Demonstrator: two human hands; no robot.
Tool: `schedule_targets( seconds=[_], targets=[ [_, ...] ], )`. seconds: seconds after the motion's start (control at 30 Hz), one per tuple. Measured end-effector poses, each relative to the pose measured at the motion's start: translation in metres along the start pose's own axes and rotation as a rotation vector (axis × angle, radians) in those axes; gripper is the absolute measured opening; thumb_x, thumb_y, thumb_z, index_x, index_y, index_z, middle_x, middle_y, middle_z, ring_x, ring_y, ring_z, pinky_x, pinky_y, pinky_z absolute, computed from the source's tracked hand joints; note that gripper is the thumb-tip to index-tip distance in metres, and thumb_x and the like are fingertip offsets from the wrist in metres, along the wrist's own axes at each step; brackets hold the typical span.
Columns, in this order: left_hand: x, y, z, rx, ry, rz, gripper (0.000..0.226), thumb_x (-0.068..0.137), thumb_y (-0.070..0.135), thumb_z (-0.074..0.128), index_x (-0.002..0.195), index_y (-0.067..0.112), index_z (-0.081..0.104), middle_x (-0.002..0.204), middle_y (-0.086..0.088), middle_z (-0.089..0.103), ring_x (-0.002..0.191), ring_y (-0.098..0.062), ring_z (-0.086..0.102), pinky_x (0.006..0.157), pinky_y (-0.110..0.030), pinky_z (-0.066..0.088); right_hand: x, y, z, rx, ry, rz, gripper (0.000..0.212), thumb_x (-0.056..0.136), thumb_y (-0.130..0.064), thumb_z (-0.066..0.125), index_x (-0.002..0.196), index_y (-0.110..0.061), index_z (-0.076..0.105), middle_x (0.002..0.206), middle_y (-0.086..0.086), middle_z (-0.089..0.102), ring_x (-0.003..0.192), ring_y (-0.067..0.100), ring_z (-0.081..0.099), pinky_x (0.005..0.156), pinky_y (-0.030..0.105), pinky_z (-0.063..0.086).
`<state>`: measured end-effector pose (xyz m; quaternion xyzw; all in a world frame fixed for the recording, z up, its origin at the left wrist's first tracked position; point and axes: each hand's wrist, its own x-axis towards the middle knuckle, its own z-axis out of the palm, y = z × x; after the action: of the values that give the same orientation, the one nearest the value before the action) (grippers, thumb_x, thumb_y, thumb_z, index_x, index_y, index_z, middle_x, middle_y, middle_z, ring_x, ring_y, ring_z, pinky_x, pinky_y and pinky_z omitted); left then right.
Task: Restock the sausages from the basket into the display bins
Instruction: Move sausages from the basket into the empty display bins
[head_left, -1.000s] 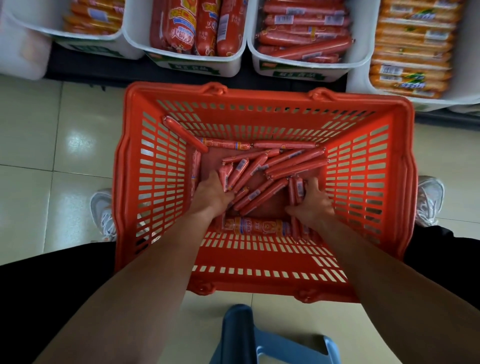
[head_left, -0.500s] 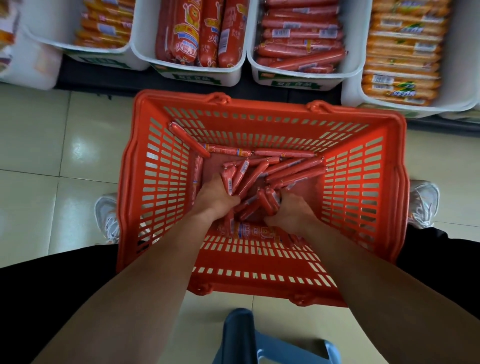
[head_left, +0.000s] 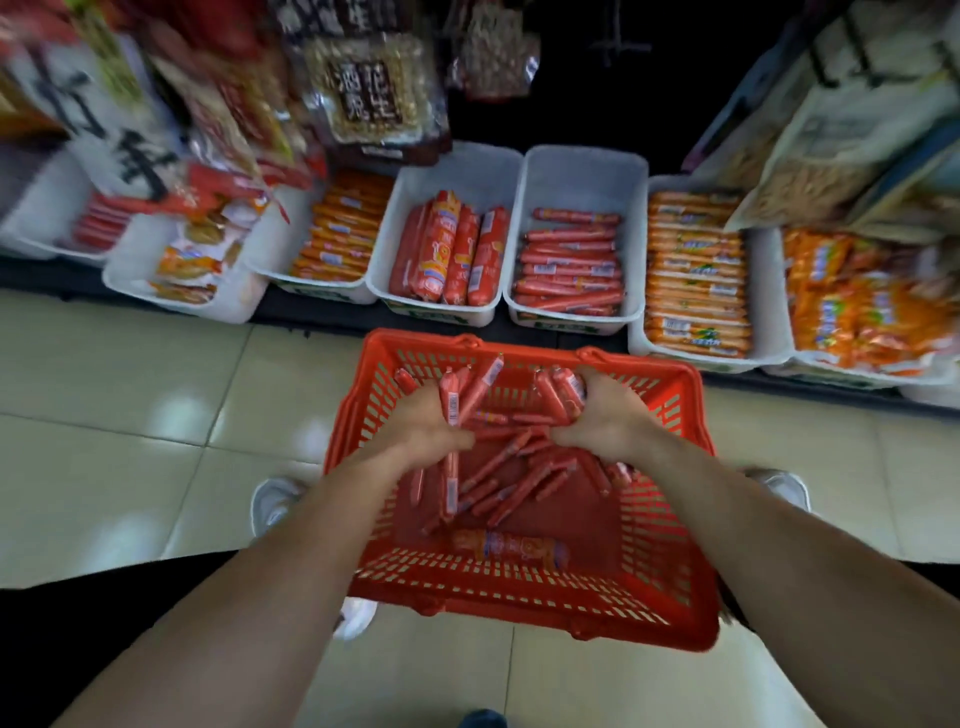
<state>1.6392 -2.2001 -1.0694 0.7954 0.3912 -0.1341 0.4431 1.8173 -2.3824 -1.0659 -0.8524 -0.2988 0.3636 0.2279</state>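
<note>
A red plastic basket (head_left: 670, 587) stands on the floor between my feet. Several thin red sausages (head_left: 511, 480) lie loose on its bottom, with one thick sausage (head_left: 511, 546) near the front wall. My left hand (head_left: 423, 421) grips a bunch of thin sausages (head_left: 457, 395), lifted above the basket floor. My right hand (head_left: 608, 415) grips another bunch of thin sausages (head_left: 561, 392) at the same height. Just beyond the basket sits a white bin of thin red sausages (head_left: 571, 156), partly filled.
More white bins line the low shelf: thick red sausages (head_left: 447, 171), orange sticks (head_left: 693, 270) on the right, orange sticks (head_left: 337, 234) on the left. Snack bags (head_left: 374, 93) hang above the bins. Pale tiled floor (head_left: 130, 415) lies to the left.
Both hands closed on bunches of sausages at the basket bottom and lifted them up toward the far rim. My head tilted up, bringing the whole row of bins into view.
</note>
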Motion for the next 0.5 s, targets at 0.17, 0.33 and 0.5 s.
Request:
schedule_targets(
  seconds=[0.17, 0.33, 0.5],
  targets=[
    [-0.011, 0.033, -0.046, 0.010, 0.132, 0.067, 0.079, 0.053, 0.036, 0.080, 0.128, 0.029, 0.056, 0.105, 0.008, 0.069, 0.098, -0.013, 0.066, 0.090, -0.032, 0.052, 0.009, -0.030, -0.059, -0.077, 0.135, -0.062, 0.081, 0.061, -0.042, 0.087, 0.130, -0.019, 0.052, 0.105, -0.001, 0.067, 0.095, 0.022, 0.065, 0.079, 0.028, 0.048],
    [0.002, 0.050, -0.067, 0.006, 0.209, 0.080, 0.054, 0.058, 0.035, 0.078, 0.109, 0.027, 0.063, 0.093, 0.007, 0.070, 0.091, -0.016, 0.067, 0.076, -0.031, 0.050, 0.050, -0.056, -0.099, -0.047, 0.243, -0.110, 0.073, 0.063, -0.036, 0.089, 0.126, -0.021, 0.055, 0.102, -0.005, 0.066, 0.094, 0.019, 0.064, 0.082, 0.027, 0.047],
    [0.036, 0.053, -0.071, -0.108, 0.255, 0.117, 0.056, 0.072, 0.026, 0.082, 0.121, 0.027, 0.055, 0.098, 0.009, 0.068, 0.087, -0.006, 0.063, 0.070, -0.020, 0.043, 0.109, -0.074, -0.111, -0.125, 0.296, -0.158, 0.068, 0.070, -0.033, 0.087, 0.125, -0.023, 0.049, 0.098, -0.004, 0.063, 0.095, 0.022, 0.064, 0.082, 0.032, 0.051]
  ],
)
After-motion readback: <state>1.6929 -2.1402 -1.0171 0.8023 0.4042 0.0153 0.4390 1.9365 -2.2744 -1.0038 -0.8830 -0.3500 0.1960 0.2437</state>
